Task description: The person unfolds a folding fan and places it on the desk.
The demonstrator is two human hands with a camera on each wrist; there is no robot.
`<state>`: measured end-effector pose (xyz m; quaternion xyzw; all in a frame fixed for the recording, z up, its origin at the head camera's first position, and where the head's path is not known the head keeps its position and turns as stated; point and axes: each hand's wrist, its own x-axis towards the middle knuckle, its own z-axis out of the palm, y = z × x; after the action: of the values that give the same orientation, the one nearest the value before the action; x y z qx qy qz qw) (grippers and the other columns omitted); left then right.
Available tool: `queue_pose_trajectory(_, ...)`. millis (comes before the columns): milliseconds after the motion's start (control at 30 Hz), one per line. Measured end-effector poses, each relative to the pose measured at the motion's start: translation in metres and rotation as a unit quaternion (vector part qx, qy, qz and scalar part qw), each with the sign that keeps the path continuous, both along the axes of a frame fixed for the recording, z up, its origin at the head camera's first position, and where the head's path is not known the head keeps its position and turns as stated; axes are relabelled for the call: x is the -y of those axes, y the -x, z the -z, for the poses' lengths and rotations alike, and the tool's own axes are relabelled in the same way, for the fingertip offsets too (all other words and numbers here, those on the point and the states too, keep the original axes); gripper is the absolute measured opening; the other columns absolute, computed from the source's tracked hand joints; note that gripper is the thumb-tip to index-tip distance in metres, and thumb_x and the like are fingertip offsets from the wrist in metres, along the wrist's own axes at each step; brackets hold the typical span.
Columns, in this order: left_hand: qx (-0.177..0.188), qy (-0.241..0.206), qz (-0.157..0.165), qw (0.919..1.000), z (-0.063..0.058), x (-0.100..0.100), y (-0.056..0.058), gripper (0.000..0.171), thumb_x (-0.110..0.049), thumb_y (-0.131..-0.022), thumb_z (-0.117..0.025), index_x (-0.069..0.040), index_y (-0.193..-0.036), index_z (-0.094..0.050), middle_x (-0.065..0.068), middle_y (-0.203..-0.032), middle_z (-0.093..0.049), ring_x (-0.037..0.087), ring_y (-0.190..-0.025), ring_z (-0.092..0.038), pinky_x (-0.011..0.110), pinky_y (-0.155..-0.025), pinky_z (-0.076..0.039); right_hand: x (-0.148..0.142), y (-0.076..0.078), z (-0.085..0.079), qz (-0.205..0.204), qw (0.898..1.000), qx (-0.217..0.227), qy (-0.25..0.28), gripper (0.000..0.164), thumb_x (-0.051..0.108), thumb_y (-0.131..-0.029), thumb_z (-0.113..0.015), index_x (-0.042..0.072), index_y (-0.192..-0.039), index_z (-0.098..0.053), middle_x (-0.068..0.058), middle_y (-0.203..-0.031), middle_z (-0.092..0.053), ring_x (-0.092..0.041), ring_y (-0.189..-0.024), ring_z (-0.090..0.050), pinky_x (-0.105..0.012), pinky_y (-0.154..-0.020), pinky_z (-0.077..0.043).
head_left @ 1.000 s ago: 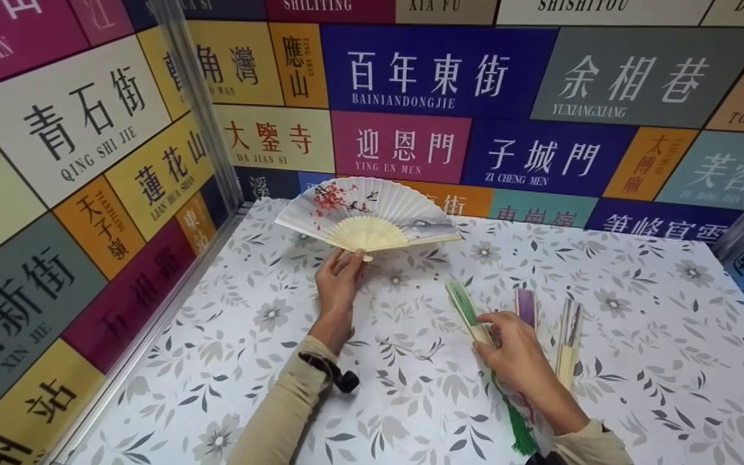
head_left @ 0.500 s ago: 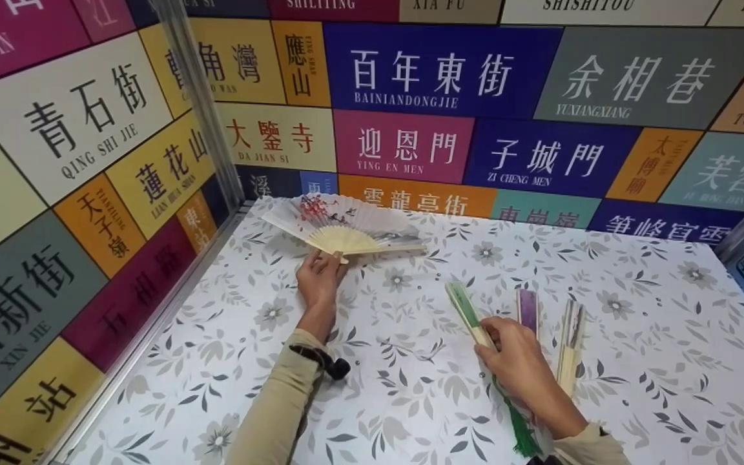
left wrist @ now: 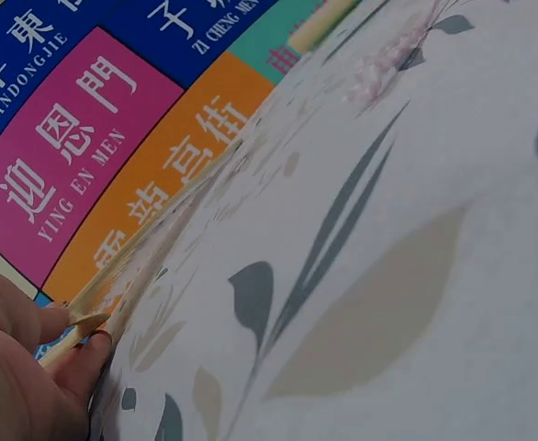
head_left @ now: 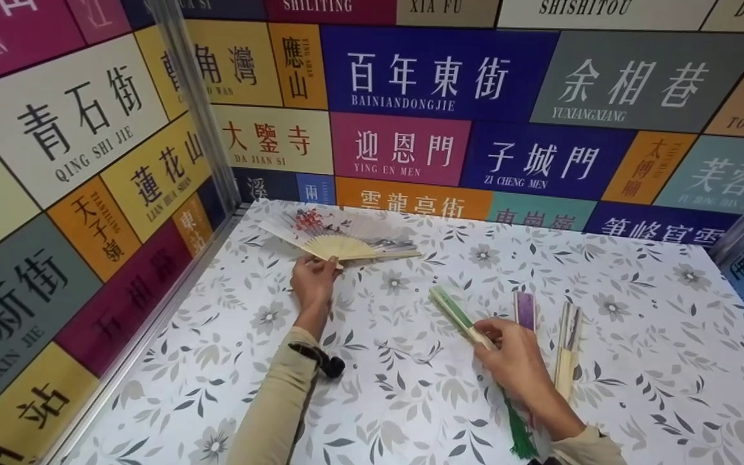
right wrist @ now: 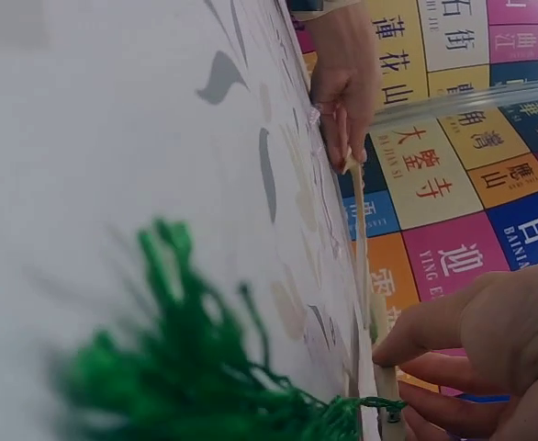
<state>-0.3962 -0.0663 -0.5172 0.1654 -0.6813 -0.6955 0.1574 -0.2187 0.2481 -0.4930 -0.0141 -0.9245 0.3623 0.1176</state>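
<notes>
My left hand [head_left: 310, 287] pinches the pivot end of a spread folding fan [head_left: 336, 247], pale with red blossoms and bamboo ribs. It lies low over the far left of the table, seen nearly edge-on in the left wrist view. Thumb and fingers of my right hand [head_left: 517, 355] grip the bamboo end of a folded green fan [head_left: 454, 313], which slants toward the upper left. Its green tassel [head_left: 522, 433] trails toward me and appears large and blurred in the right wrist view. Just beyond the right hand lies a folded purple fan [head_left: 524, 310], its lower part hidden by the hand.
Right of the purple fan, another folded fan [head_left: 567, 352] with a pale bamboo handle lies on the table. A white cloth [head_left: 372, 413] with grey leaves and flowers covers the tabletop. Colourful panels with lettering [head_left: 436, 71] rise behind and along the left.
My left hand has moved left and lowered the spread fan toward the table. The green fan has turned, its far end swinging left, while the right hand stays nearly in place.
</notes>
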Motion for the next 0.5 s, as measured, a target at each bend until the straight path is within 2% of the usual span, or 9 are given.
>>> queue_pose_trajectory(133, 0.007, 0.012, -0.005, 0.9999, 0.001, 0.005, 0.003, 0.044, -0.013, -0.090, -0.076, 0.002, -0.127, -0.057, 0.019, -0.103, -0.074, 0.030, -0.089, -0.076, 0.029, -0.074, -0.067, 0.001, 0.000, -0.001, 0.003, 1.000, 0.004, 0.019, 0.029, 0.003, -0.079, -0.077, 0.008, -0.108, -0.075, -0.008, -0.096, -0.075, -0.022, -0.088, -0.070, -0.021, -0.071, -0.057)
queue_pose_trajectory(233, 0.007, 0.021, -0.002, 0.9997, 0.000, 0.008, 0.006, 0.045, -0.014, -0.092, -0.075, 0.002, -0.129, -0.055, 0.020, -0.104, -0.074, 0.030, -0.090, -0.075, 0.027, -0.073, -0.066, 0.002, 0.000, -0.002, 0.002, 1.000, 0.006, 0.028, 0.029, 0.002, -0.079, -0.077, 0.008, -0.107, -0.075, -0.009, -0.097, -0.075, -0.023, -0.090, -0.071, -0.025, -0.074, -0.060)
queue_pose_trajectory(367, 0.000, 0.059, 0.004, 0.9983, -0.002, 0.009, 0.009, 0.044, -0.016, -0.092, -0.074, 0.006, -0.126, -0.056, 0.021, -0.096, -0.074, 0.031, -0.084, -0.076, 0.025, -0.064, -0.063, 0.002, 0.000, -0.004, 0.001, 0.999, 0.006, 0.032, 0.028, 0.002, -0.080, -0.075, 0.008, -0.107, -0.075, -0.008, -0.098, -0.076, -0.024, -0.092, -0.072, -0.033, -0.080, -0.062)
queue_pose_trajectory(500, 0.001, 0.103, -0.006, 0.9947, -0.001, 0.009, 0.011, 0.043, -0.017, -0.091, -0.076, 0.008, -0.122, -0.059, 0.021, -0.089, -0.074, 0.029, -0.076, -0.076, 0.024, -0.059, -0.060, 0.002, 0.001, -0.004, 0.003, 0.999, 0.009, 0.037, 0.028, 0.002, -0.080, -0.075, 0.009, -0.107, -0.075, -0.009, -0.098, -0.076, -0.023, -0.092, -0.072, -0.033, -0.081, -0.063)
